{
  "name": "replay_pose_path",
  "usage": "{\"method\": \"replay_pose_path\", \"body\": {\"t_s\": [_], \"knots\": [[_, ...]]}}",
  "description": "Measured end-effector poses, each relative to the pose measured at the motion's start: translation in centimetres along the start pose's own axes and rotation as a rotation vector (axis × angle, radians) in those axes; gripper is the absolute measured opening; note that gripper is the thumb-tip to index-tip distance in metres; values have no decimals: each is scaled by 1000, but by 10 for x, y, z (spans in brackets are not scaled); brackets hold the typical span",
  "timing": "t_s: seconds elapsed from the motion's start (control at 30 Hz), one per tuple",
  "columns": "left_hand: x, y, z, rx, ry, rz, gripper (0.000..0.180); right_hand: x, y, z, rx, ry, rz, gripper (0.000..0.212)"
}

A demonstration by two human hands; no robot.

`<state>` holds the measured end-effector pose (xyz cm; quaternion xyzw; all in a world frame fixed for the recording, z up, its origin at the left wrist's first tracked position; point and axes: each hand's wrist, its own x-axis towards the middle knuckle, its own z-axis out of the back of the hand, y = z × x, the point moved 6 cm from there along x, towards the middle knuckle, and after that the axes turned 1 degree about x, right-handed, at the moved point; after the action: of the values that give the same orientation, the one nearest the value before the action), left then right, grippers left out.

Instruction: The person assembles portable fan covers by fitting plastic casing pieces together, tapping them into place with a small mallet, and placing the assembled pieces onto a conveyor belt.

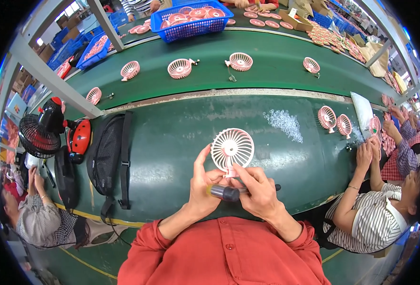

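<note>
Over the green table I hold a small pale pink fan head (232, 148) with a round slatted cage, its short pink neck toward me. My left hand (204, 183) is closed on its lower left rim and neck. The thumb and forefinger of my right hand (259, 190) meet at the neck from the other side. A screwdriver-like tool (229, 193) with a black and clear yellowish handle crosses below the fan head, tucked in my right hand; its working end cannot be made out. A pile of small clear plastic pieces (286, 124) lies beyond my right hand.
Two fan heads (327, 118) lie at right, near a co-worker (376, 209). Several more ride the green belt (153, 88) ahead. A blue basket (193, 29) of pink parts stands beyond. At left are a black bag (106, 156), a black fan (41, 135) and another co-worker (43, 213).
</note>
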<state>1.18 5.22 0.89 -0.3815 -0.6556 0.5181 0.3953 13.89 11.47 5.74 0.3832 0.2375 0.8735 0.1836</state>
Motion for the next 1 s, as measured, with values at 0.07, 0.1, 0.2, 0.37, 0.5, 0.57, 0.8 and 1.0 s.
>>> {"method": "replay_pose_path", "body": {"t_s": [0.07,0.1,0.2,0.37,0.5,0.57,0.8,1.0], "knots": [[-2,1,1,22,6,2,81,0,0,-2,16,20,9,49],[-3,2,0,-13,11,35,82,-1,0,-4,31,39,17,51],[-5,2,-3,-111,29,71,85,-6,-2,-5,62,41,26,52],[-8,-4,-7,-224,91,21,85,-12,-1,-11,37,62,51,56],[-7,9,-3,-127,59,85,84,-16,2,-16,-4,97,26,51],[-7,16,-1,-72,59,105,83,-15,0,-17,19,121,-7,49],[7,10,12,-192,-82,220,75,-21,-38,-2,159,20,-407,24],[14,19,2,-425,-90,310,69,-33,-45,-36,685,-56,-712,44]]}}
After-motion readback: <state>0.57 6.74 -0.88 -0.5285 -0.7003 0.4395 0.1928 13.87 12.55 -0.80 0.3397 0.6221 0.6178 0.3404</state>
